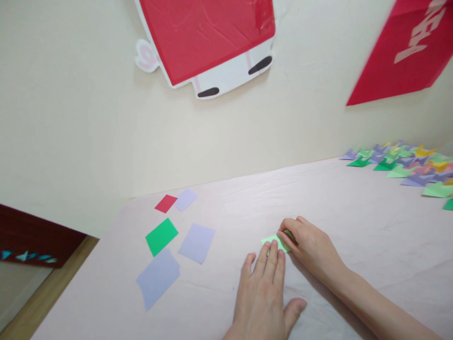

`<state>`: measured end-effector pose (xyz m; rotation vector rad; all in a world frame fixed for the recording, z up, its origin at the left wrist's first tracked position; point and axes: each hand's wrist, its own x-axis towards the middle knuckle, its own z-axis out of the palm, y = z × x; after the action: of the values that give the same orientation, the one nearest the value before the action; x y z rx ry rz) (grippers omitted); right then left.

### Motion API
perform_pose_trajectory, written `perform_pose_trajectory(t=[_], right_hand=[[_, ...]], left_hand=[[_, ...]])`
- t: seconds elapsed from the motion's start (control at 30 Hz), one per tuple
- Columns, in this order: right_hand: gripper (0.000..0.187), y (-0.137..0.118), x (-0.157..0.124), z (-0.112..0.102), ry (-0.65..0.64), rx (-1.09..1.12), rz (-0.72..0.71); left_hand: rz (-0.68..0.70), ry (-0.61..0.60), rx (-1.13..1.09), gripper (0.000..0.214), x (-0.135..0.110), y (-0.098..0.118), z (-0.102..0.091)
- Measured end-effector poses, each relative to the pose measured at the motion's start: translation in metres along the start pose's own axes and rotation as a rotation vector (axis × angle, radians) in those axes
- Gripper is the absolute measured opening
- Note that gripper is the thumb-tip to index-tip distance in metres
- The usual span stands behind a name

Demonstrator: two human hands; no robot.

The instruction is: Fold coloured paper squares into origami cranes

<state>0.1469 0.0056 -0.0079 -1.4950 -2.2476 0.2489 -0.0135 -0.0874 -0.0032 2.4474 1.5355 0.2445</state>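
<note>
A small piece of light green paper (pixel 269 239) lies flat on the pale table cover, partly hidden under my hands. My left hand (pixel 262 288) is stretched out with its fingertips resting on the paper's near edge and its thumb spread to the right. At the paper's right end, my right hand (pixel 308 242) has thumb and fingers closed together on the edge. Whether the paper is folded there is hidden by the fingers.
Left of my hands lie a red paper (pixel 166 203), a green paper (pixel 162 237) and several lilac papers (pixel 197 243). Rows of colourful folded paper pieces (pixel 406 165) stand at the back right. A wall (pixel 247 137) with red decorations (pixel 212 38) rises behind the table (pixel 219 302).
</note>
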Motion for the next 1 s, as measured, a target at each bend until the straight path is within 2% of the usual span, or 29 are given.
perform_pose_trajectory(t=[0.17, 0.33, 0.67, 0.8, 1.0], right_hand=[[0.011, 0.003, -0.001, 0.000, -0.001, 0.067, -0.034], [0.011, 0.002, -0.009, -0.006, -0.070, 0.142, -0.132], [0.021, -0.007, -0.020, -0.003, -0.032, 0.136, -0.025], [0.029, -0.002, -0.019, -0.003, -0.065, 0.187, -0.009], [0.051, 0.008, -0.020, -0.006, -0.106, 0.294, -0.011]], left_hand=[[-0.021, 0.000, -0.030, 0.076, 0.002, 0.002, -0.001], [-0.036, -0.006, -0.051, 0.076, 0.004, 0.002, -0.003], [-0.021, 0.038, -0.005, 0.079, 0.001, 0.002, -0.003], [-0.032, 0.085, 0.061, 0.076, -0.001, -0.001, -0.004], [-0.052, 0.145, 0.162, 0.072, -0.006, -0.003, -0.006]])
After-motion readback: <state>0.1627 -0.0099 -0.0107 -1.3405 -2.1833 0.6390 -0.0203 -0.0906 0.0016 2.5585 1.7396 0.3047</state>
